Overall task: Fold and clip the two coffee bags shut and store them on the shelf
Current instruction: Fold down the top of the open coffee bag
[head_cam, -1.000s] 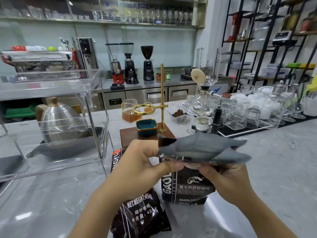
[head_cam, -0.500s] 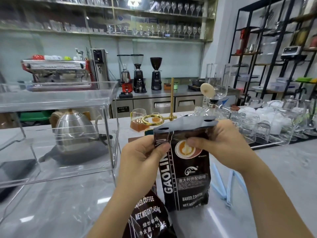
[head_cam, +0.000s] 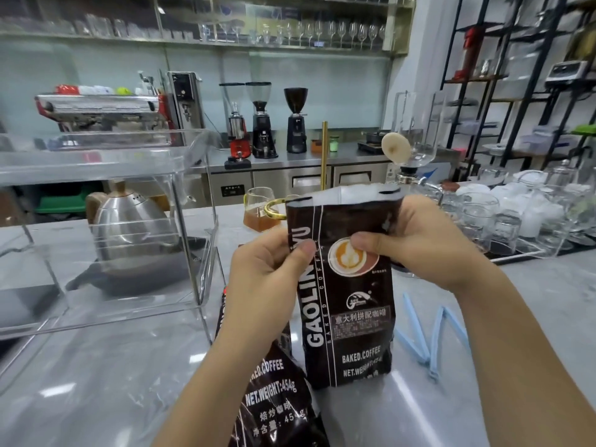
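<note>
A dark brown coffee bag [head_cam: 351, 321] with white lettering stands upright on the grey marble counter, its silver-lined top open. My left hand [head_cam: 264, 272] pinches its upper left edge. My right hand [head_cam: 416, 240] grips the upper right side, thumb on the front near the cup logo. A second coffee bag [head_cam: 274, 401] lies slumped at the front, partly behind my left forearm. Two light blue clips [head_cam: 432, 337] lie open on the counter to the right. The clear acrylic shelf [head_cam: 193, 221] stands at the left.
A steel kettle [head_cam: 129, 227] sits behind the acrylic shelf. A gold dripper stand [head_cam: 324, 156] and a glass of brown liquid [head_cam: 258, 214] stand behind the bag. Several glasses [head_cam: 503, 217] fill a tray at the right. Grinders and an espresso machine line the back counter.
The bag's top, flattened forward a second ago, now stands up straight and open. My hands have slid from the top edge to the bag's upper sides.
</note>
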